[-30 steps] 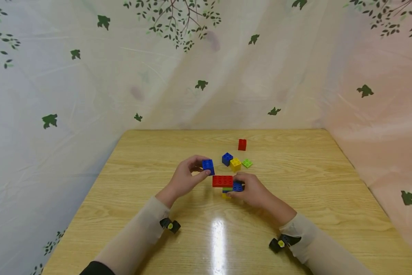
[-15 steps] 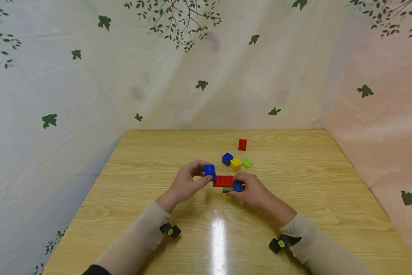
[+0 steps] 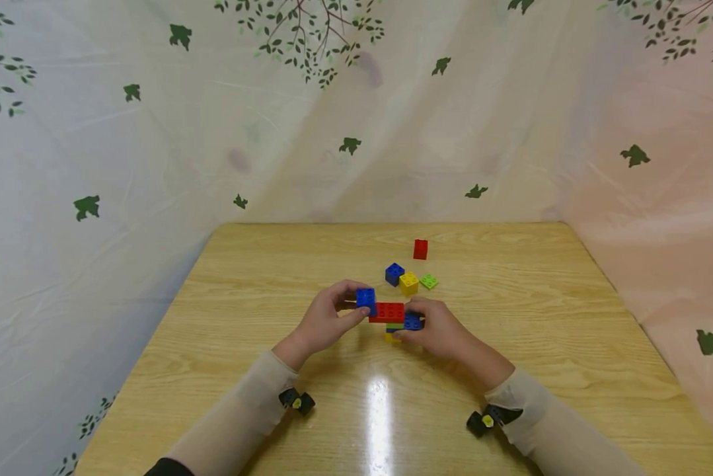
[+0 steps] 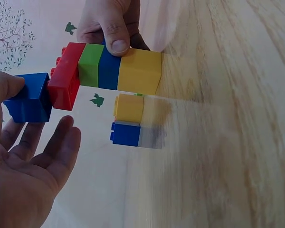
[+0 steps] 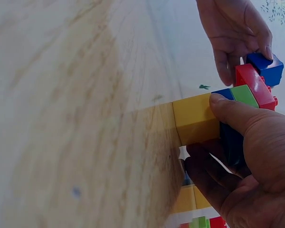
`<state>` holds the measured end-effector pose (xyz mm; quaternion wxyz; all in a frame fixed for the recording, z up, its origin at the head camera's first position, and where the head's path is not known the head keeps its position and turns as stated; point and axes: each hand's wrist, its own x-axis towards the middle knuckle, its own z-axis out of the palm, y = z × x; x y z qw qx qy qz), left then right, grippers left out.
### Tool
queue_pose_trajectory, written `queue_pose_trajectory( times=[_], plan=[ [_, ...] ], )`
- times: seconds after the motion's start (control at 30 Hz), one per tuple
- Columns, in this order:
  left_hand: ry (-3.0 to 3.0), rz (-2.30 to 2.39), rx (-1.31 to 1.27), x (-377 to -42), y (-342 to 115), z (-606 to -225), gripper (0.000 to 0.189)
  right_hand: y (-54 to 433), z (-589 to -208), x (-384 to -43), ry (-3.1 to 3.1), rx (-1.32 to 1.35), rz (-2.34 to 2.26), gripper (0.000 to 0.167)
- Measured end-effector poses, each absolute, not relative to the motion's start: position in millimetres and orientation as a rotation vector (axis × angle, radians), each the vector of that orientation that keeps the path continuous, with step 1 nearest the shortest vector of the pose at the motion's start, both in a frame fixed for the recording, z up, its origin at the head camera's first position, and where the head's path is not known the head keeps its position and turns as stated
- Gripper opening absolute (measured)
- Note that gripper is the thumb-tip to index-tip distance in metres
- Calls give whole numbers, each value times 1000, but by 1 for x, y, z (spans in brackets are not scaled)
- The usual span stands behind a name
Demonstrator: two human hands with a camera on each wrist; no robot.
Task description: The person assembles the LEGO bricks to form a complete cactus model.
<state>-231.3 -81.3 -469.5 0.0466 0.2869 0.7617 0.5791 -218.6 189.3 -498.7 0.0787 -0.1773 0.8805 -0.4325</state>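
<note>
Between its thumb and fingers my left hand [image 3: 323,320] pinches a blue building brick [image 3: 365,299]. That brick meets the left end of a long red brick [image 3: 390,312], the top of a small stack; whether its studs are fully joined I cannot tell. Below the red one, the left wrist view shows a green brick [image 4: 89,65], a blue layer [image 4: 109,71] and a yellow brick [image 4: 140,70] at the base, on the table. My right hand [image 3: 442,330] grips the stack from the right, thumb on the blue layer, whose studded part [image 3: 412,321] sticks out rightward.
Behind the stack lie a loose blue brick [image 3: 394,274], a yellow brick [image 3: 409,283] and a flat lime-green plate [image 3: 429,281]. Farther back is a red brick [image 3: 420,249]. The wooden table [image 3: 511,277] ends at a leaf-patterned cloth backdrop [image 3: 297,165].
My left hand has moved right and toward me with the blue brick, from just above and left of the red brick to against its left end. The right hand has kept its place.
</note>
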Motion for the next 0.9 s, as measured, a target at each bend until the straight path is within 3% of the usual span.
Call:
queue_pose_trajectory(
  times=[0.9],
  plan=[
    [2243, 1753, 806, -228, -81, -470, 36, 191, -502, -220, 2617, -524, -1315, 35]
  ],
)
